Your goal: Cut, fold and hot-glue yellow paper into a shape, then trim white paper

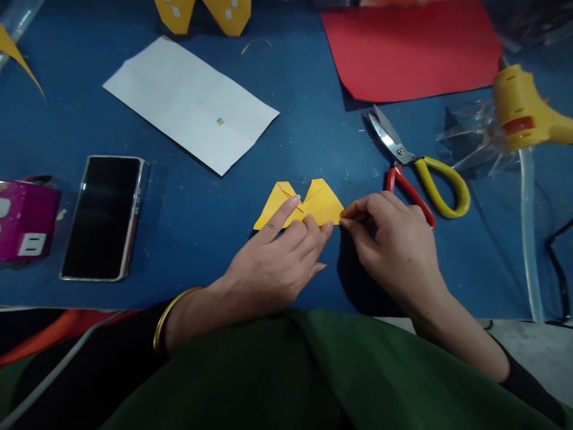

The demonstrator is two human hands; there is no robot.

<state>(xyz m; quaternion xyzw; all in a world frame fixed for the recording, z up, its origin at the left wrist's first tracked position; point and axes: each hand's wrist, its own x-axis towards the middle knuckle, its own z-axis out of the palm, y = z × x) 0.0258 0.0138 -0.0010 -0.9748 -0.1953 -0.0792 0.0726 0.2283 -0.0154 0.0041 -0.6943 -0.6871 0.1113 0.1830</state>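
A yellow folded paper piece [323, 202] with two blunt peaks and a notch between them lies on the blue table. My left hand [280, 260] rests over its lower left part, index finger stretched toward the notch and the other fingers spread along the lower edge. The right corner of the paper is pinched between thumb and index finger of my right hand [389, 242]. Just beyond my right hand lie scissors [403, 156] with one red and one yellow handle, their blades apart.
White paper [188, 101] lies at the back left, red paper [416, 54] at the back right. A phone [105, 218] and a purple box [29, 221] are at the left. At the right are a yellow glue gun [519, 107] and clear plastic. More yellow cut paper [230, 15] sits at the back.
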